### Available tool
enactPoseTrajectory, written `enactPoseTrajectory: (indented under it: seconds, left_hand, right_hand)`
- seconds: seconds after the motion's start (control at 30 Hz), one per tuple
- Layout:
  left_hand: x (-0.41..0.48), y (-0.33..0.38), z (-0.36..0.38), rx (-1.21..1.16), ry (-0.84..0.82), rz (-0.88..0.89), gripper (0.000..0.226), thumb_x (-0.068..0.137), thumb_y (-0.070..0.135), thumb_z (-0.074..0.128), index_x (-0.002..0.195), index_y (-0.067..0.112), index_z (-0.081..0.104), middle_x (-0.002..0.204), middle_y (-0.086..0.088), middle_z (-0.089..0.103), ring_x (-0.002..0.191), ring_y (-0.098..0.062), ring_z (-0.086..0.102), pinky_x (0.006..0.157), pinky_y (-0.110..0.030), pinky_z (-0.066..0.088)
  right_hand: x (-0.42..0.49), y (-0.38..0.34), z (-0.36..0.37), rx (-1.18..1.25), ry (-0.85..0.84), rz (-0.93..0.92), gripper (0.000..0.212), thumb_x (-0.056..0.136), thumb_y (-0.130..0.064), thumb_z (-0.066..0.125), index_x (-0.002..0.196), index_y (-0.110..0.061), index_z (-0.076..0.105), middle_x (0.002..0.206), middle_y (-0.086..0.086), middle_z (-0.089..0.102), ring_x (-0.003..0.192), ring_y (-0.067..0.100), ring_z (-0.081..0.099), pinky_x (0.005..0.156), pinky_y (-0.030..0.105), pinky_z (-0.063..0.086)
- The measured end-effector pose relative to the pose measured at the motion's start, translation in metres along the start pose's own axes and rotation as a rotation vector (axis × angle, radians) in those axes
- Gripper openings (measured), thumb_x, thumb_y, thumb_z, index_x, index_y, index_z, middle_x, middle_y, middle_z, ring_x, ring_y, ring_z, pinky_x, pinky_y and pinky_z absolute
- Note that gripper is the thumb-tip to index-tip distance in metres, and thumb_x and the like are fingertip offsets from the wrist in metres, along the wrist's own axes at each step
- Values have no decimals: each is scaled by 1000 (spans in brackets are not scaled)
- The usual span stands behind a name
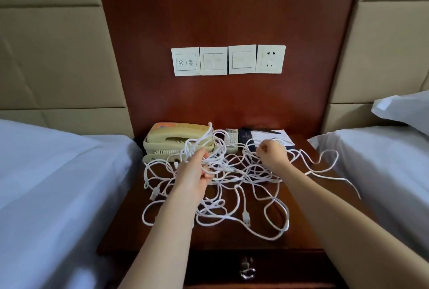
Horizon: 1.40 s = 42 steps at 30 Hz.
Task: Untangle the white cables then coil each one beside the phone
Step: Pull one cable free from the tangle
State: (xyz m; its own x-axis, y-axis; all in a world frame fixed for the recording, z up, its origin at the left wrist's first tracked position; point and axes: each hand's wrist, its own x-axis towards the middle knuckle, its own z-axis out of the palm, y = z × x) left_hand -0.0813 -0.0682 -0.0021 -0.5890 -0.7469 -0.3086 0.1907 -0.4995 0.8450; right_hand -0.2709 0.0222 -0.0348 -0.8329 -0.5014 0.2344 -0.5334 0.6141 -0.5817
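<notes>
A tangle of white cables (234,195) sprawls over the dark wooden nightstand (232,242). A beige desk phone (171,140) sits at the back left of the top. My left hand (195,170) grips a raised bunch of cable loops just in front of the phone. My right hand (271,151) is curled round a strand at the back right, above the tangle. One strand (334,177) trails right onto the bed. A USB plug (246,216) lies in the front part of the tangle.
A remote control (231,140) and a dark folder with a notepad and pen (267,136) lie behind the cables. Beds (46,184) flank the nightstand on both sides. Wall switches and a socket (228,60) sit above. A drawer handle (247,270) is below.
</notes>
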Motion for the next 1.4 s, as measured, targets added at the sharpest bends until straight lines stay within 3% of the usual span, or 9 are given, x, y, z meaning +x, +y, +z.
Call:
enactPoseTrajectory:
  seconds: [0.23,0.4,0.63,0.73,0.93,1.03,1.13,1.2,1.4]
  left_hand:
    - [10,-1,5,25,35,81,16,91,16,61,81,5,55,69,-4,35,53,-10,30,41,-17,28]
    - [7,-12,16,375,-28,239,17,89,26,64,84,13,55,75,-2,50,63,-12,46,55,-23,39]
    - [-28,-14,33,723,-264,310,45,91,9,51,134,13,43,106,-14,58,74,-21,57,51,-22,36]
    - [-45,-16,37,713,-309,364,13,94,15,44,102,12,53,63,0,33,49,-12,37,45,-23,32]
    - [-82,-23,36,737,-489,428,41,102,28,33,63,15,36,55,4,23,44,-10,21,44,-21,19]
    - [-95,-22,36,657,-635,396,43,101,22,33,59,16,30,50,7,22,44,-10,16,46,-26,14]
    - [-102,-17,35,547,-694,362,42,99,15,31,58,16,28,50,6,21,44,-9,15,41,-21,16]
    - [-102,-17,29,497,-693,352,42,99,14,30,58,15,26,51,5,19,44,-9,14,42,-22,14]
    - [-89,-12,4,476,-653,263,45,102,21,32,57,15,28,53,4,19,44,-9,16,42,-21,17]
  right_hand:
    - [16,-1,1,-66,-102,-34,27,95,-19,49,72,-7,57,69,8,56,70,27,53,61,28,36]
    - [-12,-17,-36,-245,-146,-104,39,96,-20,40,58,-13,38,63,6,48,69,29,52,61,30,37]
    - [-94,3,-94,230,-47,-197,20,96,-11,46,103,-18,63,93,-1,66,86,27,64,76,39,52]
    - [-119,13,-98,287,-3,-183,21,96,-12,49,110,-11,64,102,6,67,96,26,63,87,41,50]
    - [-146,-2,-87,382,87,-300,37,98,-13,45,135,-10,46,129,-4,49,122,10,44,98,15,30]
    - [-150,-12,-85,514,-54,-326,38,101,-18,40,139,-13,42,132,-5,49,125,6,42,104,20,31]
    - [-149,-14,-87,604,-159,-341,25,101,-21,38,102,-14,62,85,-3,67,85,12,60,82,26,44]
    - [-146,-10,-85,700,-231,-337,34,101,-24,39,74,-12,56,54,-4,53,55,14,49,60,24,41]
    - [-128,-14,-103,922,-356,-216,33,98,-23,46,68,-13,52,47,-8,27,42,8,20,39,17,21]
